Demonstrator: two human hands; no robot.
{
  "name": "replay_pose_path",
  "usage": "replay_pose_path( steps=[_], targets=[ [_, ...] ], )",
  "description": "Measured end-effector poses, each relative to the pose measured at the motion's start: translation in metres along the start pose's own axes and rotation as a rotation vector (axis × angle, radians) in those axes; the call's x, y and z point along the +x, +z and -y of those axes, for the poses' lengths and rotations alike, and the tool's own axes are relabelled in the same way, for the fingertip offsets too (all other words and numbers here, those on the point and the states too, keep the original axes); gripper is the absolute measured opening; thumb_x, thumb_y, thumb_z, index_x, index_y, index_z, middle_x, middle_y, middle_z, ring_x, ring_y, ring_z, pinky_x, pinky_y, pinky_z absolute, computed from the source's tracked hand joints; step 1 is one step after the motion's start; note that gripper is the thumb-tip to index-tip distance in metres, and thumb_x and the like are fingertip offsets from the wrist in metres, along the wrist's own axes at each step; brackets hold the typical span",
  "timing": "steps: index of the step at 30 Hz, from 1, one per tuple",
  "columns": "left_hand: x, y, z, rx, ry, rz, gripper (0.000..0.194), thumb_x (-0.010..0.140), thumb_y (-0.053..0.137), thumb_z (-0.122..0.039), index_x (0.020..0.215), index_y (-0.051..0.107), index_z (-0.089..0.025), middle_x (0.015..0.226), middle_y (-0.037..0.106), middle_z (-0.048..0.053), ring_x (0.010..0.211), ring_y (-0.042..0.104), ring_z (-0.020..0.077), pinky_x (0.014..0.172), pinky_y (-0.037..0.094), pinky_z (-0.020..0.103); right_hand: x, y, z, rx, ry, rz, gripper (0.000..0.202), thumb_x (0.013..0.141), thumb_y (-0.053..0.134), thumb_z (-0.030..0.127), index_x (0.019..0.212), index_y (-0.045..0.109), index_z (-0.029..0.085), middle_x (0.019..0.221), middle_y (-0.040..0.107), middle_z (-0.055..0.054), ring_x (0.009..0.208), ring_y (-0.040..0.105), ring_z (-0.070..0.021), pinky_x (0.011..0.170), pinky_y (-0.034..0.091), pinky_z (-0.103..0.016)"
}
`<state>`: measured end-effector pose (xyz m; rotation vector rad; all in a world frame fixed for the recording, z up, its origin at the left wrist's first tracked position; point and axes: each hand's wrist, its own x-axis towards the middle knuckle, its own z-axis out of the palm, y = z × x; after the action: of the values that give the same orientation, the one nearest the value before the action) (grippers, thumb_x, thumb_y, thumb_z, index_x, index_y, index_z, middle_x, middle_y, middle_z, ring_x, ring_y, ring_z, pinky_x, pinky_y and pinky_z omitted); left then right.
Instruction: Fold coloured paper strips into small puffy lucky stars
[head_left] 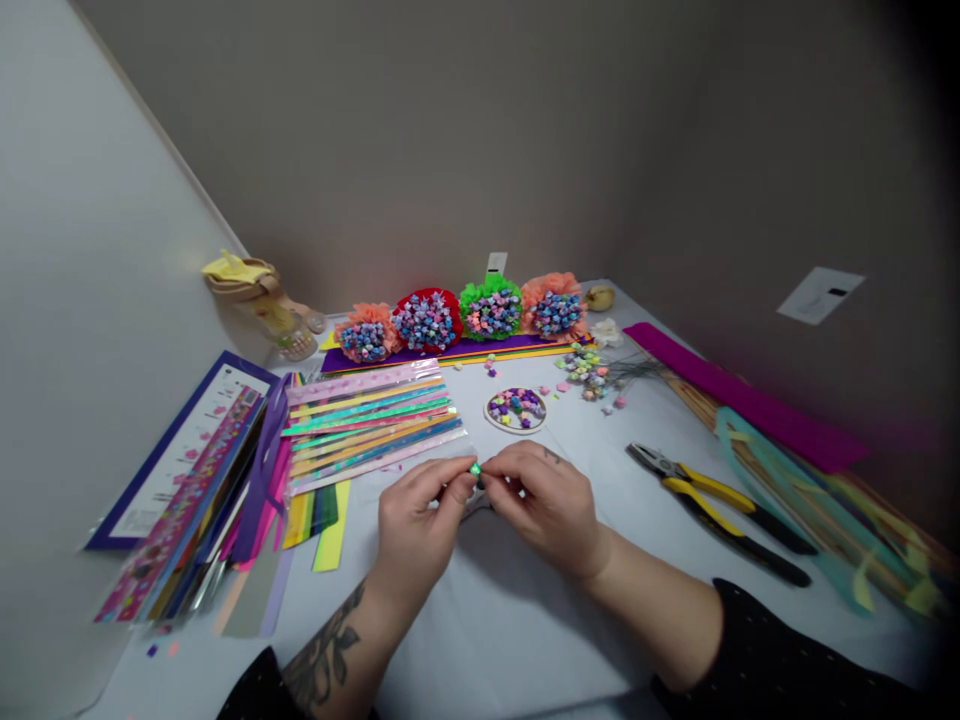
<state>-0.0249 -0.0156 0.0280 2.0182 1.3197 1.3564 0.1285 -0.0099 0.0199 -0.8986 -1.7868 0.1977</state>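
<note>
Between the fingertips of my left hand (424, 520) and my right hand (547, 505) is a small shiny green paper star (475, 469). Both hands pinch it from opposite sides above the table's middle. Part of a greyish object (474, 503) shows beneath the fingers, mostly hidden. Just beyond my hands lies a small round dish (516, 428) holding several purple, pink and yellow paper stars (517, 405). To the left, colourful paper strips (375, 420) lie in clear packets near my left hand.
Pliers (712, 510) with yellow and black handles lie at right. Paper-star bouquets (491, 308) line the back wall. Loose stars on wires (589, 370) sit at back right. Purple paper (735, 395) and wrapped sticks (817, 510) edge the right side. More strips (187, 490) cover the left.
</note>
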Motion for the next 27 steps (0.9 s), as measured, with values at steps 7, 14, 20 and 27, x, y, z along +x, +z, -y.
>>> replay_pose_path(
  steps=[7,14,20,27],
  targets=[
    [-0.001,0.0,0.001,0.015,0.044,0.006,0.013,0.083,0.06,-0.016,0.09,0.071,-0.017,0.077,0.073,0.003,0.065,0.067,0.0119,0.064,0.055,0.02,0.001,0.0,0.004,0.022,0.028,-0.002,0.013,0.083,0.053,0.008,0.081,0.06,0.02,0.065,0.064,-0.001,0.063,0.061,-0.0123,0.058,0.049,-0.022],
    [0.003,-0.004,0.002,-0.023,0.082,0.095,0.015,0.083,0.059,-0.013,0.09,0.071,-0.017,0.079,0.074,0.003,0.067,0.068,0.012,0.066,0.055,0.02,-0.001,-0.001,-0.003,0.068,-0.013,0.071,0.014,0.082,0.051,0.006,0.08,0.057,0.019,0.067,0.061,-0.002,0.064,0.058,-0.0127,0.06,0.048,-0.022],
    [0.006,-0.008,0.005,-0.038,0.046,0.178,0.015,0.081,0.06,-0.014,0.087,0.073,-0.02,0.082,0.075,0.004,0.072,0.07,0.015,0.069,0.057,0.024,0.003,-0.003,-0.006,0.115,-0.05,0.135,0.014,0.082,0.05,0.007,0.079,0.055,0.019,0.065,0.058,-0.001,0.061,0.055,-0.0117,0.058,0.046,-0.021],
    [0.004,-0.005,0.004,0.019,-0.073,0.02,0.01,0.078,0.065,-0.019,0.084,0.073,-0.019,0.075,0.075,0.001,0.061,0.069,0.0133,0.061,0.058,0.022,0.0,0.002,-0.005,0.027,-0.025,0.041,0.014,0.081,0.052,0.006,0.078,0.054,0.02,0.065,0.059,0.0,0.062,0.056,-0.0124,0.057,0.046,-0.022]
  ],
)
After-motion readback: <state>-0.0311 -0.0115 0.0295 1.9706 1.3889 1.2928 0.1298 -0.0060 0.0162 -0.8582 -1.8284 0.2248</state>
